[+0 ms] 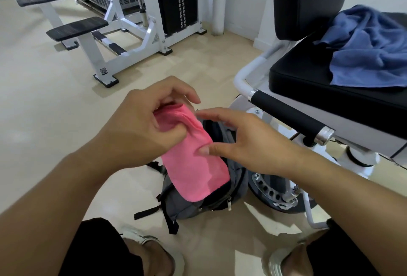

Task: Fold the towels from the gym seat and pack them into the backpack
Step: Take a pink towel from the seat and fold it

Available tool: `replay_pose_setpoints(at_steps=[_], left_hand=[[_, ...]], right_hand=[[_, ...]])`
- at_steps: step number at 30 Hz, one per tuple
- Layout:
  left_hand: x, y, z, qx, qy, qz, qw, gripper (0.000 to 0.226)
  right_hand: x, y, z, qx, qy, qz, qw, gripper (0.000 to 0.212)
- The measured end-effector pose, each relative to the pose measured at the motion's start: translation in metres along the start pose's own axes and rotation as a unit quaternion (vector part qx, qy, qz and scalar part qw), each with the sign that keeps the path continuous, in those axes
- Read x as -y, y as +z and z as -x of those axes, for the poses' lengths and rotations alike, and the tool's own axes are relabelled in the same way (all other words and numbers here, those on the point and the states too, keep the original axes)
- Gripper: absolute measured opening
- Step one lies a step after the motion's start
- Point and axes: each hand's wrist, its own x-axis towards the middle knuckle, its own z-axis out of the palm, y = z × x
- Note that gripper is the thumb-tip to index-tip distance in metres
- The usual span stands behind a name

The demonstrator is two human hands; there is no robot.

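A folded pink towel [193, 170] hangs over the open grey backpack [189, 206], which stands on the floor between my feet. My left hand [143, 125] grips the towel's upper end, fingers curled into the cloth. My right hand [240, 141] lies against the towel's right side with fingers straight, its thumb pressing on the fabric. A crumpled blue towel [370, 48] lies on the black gym seat [308, 77] at the right.
The seat's machine has a black padded handle [288, 117] and a white frame close to the right of the backpack. A weight-stack machine [176, 0] and white benches [77, 27] stand at the back. My shoes [158, 251] show at the bottom.
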Motion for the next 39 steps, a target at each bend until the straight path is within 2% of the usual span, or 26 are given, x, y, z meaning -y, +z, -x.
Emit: replay_pose_setpoints(at_steps=[3, 10, 13, 16, 21, 26, 30, 32, 34, 39], left_hand=[[-0.004, 0.004, 0.001, -0.022, 0.010, 0.030, 0.999, 0.045], [0.002, 0.006, -0.003, -0.095, -0.009, 0.066, 0.993, 0.044], [0.004, 0.006, -0.004, -0.127, -0.024, 0.061, 0.990, 0.039], [0.007, 0.006, -0.006, -0.161, -0.045, 0.055, 0.984, 0.036], [0.017, 0.002, -0.008, -0.202, -0.090, 0.038, 0.975, 0.034], [0.044, -0.005, -0.014, -0.253, -0.170, 0.064, 0.950, 0.032], [0.073, -0.012, -0.012, -0.243, -0.259, 0.095, 0.930, 0.028], [0.084, -0.013, -0.011, -0.251, -0.287, 0.087, 0.920, 0.027], [0.090, -0.013, -0.011, -0.254, -0.308, 0.071, 0.914, 0.029], [0.081, -0.003, -0.015, -0.212, -0.319, 0.031, 0.923, 0.037]], right_hand=[[0.002, 0.007, 0.002, 0.019, -0.013, -0.043, 0.999, 0.029], [-0.001, 0.014, -0.001, -0.005, 0.008, -0.077, 0.997, 0.035], [-0.005, 0.013, -0.004, -0.002, 0.035, -0.033, 0.999, 0.029], [-0.011, 0.013, -0.003, 0.032, 0.051, 0.037, 0.997, 0.029], [-0.016, 0.013, -0.003, 0.014, 0.059, 0.065, 0.996, 0.050], [-0.020, 0.002, -0.006, 0.020, 0.088, 0.075, 0.993, 0.035], [-0.031, -0.002, -0.010, 0.014, 0.119, 0.081, 0.989, 0.016], [-0.036, -0.001, -0.010, 0.043, 0.128, 0.108, 0.985, 0.005], [-0.037, 0.002, -0.009, 0.065, 0.139, 0.117, 0.981, 0.006], [-0.028, 0.003, -0.008, -0.018, 0.098, 0.056, 0.993, 0.006]])
